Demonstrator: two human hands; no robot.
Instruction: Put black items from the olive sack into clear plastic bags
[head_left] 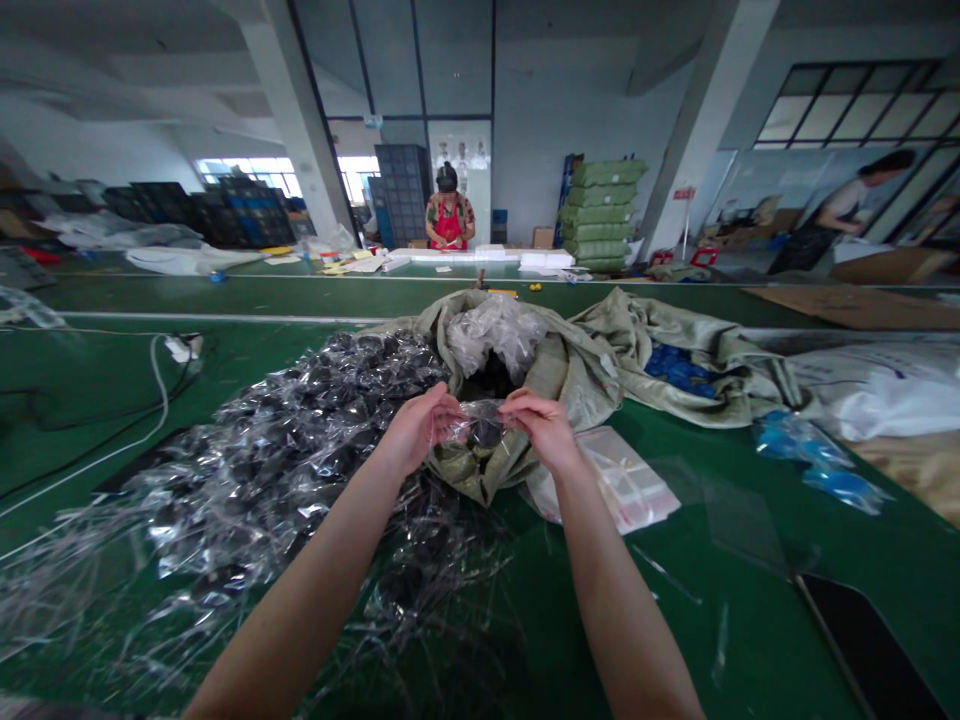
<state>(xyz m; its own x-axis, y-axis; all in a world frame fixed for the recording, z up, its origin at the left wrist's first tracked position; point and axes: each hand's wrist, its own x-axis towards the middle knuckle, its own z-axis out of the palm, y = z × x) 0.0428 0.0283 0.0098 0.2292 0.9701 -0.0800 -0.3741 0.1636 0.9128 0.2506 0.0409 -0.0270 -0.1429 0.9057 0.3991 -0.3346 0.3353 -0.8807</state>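
A dark round item in a clear plastic wrapper is stretched between my two hands. My left hand pinches the wrapper's left end, and my right hand pinches its right end. Just behind them lies an open grey-green woven sack with crumpled clear plastic at its mouth. To the left spreads a large heap of dark items in clear wrappers. A stack of flat clear bags rests beside my right forearm.
A second sack holds blue items. Blue wrapped pieces and a dark phone lie on the right of the green table. Cables and a power strip are at left. A person in a red apron stands across.
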